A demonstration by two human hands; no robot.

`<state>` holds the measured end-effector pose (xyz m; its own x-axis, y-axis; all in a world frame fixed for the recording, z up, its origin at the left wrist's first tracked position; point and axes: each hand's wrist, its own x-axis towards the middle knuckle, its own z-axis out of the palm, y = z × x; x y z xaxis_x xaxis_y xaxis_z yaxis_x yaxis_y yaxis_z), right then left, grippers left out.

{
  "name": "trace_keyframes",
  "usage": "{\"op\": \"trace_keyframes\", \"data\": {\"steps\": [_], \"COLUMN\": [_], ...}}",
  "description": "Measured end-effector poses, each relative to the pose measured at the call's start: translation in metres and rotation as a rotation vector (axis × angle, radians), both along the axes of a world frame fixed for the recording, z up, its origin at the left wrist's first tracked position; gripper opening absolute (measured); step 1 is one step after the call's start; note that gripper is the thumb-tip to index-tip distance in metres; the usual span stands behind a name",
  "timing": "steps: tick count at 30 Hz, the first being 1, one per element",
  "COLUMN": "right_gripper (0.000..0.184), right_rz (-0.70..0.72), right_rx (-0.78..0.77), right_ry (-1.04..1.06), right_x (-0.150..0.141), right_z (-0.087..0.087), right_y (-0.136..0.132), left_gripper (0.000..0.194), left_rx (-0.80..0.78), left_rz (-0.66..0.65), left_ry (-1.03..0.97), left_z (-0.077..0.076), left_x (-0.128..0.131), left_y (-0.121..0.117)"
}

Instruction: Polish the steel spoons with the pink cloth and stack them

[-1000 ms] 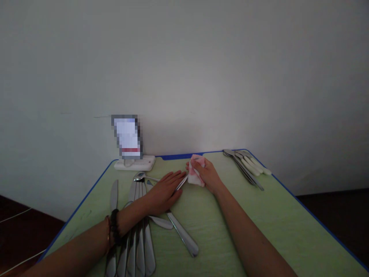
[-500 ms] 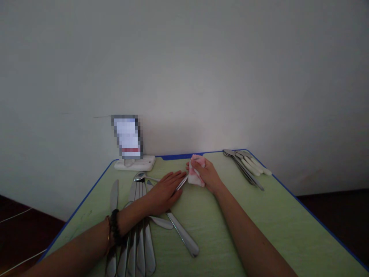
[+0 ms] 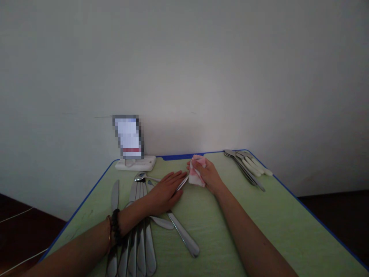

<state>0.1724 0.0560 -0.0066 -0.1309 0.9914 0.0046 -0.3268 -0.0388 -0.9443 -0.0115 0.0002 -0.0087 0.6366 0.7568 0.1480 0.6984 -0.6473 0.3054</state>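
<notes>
Probably partway: just below frame centre, right hand [image 3: 211, 177] is closed on cloth [image 3: 196, 179] at a utensil's [image 3: 182, 183] end, left hand [image 3: 165, 194] flattish over it, grip unclear; cutlery bunch [image 3: 245, 172] right of centre looks done, knives [image 3: 140, 252] lower left seem pending.

We see a left hand [image 3: 164, 194] and a right hand [image 3: 211, 177], both bare. On the left wrist [image 3: 131, 217] we see a black bracelet [image 3: 116, 227], bumpy like beads. Just left of it is a thin, reddish band [image 3: 109, 234] with a little shine.
</notes>
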Motion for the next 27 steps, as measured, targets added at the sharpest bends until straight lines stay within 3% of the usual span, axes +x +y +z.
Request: {"op": "trace_keyframes", "data": {"steps": [9, 21, 27], "right_gripper": [0.041, 0.043, 0.044], "right_rz": [-0.165, -0.325, -0.245], "right_rx": [-0.038, 0.010, 0.064], "right_ry": [0.163, -0.066, -0.207], "right_x": [-0.001, -0.021, -0.016], "right_z": [0.002, 0.003, 0.003], "right_y": [0.003, -0.011, -0.011], "left_gripper": [0.047, 0.039, 0.034], "left_rx": [-0.033, -0.049, -0.065], "left_rz": [0.007, -0.017, 0.002], "left_ry": [-0.017, -0.148, -0.246], "left_z": [0.004, 0.010, 0.019], "left_x": [0.001, 0.001, 0.006], "left_y": [-0.001, -0.001, -0.004]}}
